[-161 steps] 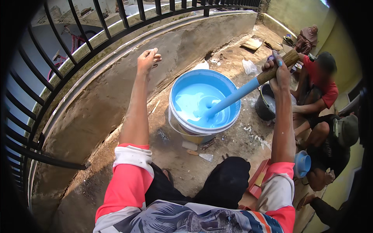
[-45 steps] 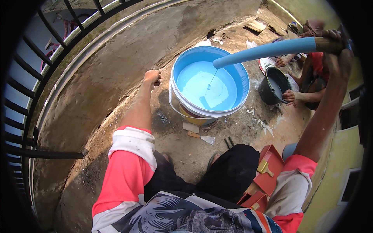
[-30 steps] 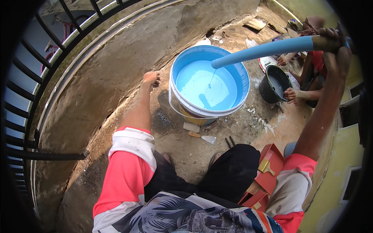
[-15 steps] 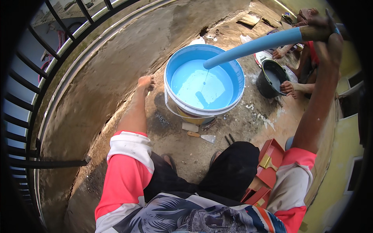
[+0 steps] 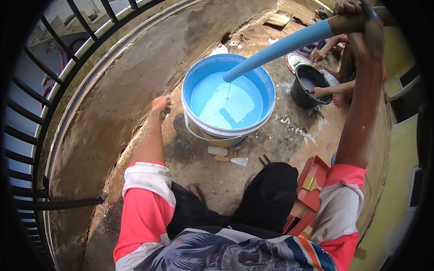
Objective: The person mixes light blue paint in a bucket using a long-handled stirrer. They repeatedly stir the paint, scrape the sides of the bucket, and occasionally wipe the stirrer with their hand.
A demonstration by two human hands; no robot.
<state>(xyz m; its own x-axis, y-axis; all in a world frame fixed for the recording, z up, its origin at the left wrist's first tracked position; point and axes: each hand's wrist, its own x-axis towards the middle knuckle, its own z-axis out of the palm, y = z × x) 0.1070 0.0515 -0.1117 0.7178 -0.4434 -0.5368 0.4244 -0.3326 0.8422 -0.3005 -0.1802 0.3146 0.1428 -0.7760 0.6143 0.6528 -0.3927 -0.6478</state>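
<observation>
My right hand (image 5: 367, 36) grips the dark bare end of a wooden pole (image 5: 355, 22). The pole's long lower part is coated in wet blue paint, and its tip is raised above the paint in a white plastic bucket (image 5: 184, 103). A thin thread of light blue paint (image 5: 246, 97) runs down from the tip into the bucket. To the left of the bucket, apart from it, my left hand (image 5: 161, 107) hangs with its fingers curled in and nothing visible in them.
In front of the bucket lies a wooden-handled putty knife (image 5: 231, 160). A red paint tray (image 5: 312, 183) with a brush (image 5: 312, 182) is by my right knee. Beyond, another person's hands work around a black bucket (image 5: 305, 95). A black railing (image 5: 34, 126) curves along the left.
The whole view has shifted slightly, moving the bucket leftward in it. The pole stays over the paint, still dripping. The other person's near hand has moved onto the black bucket's rim.
</observation>
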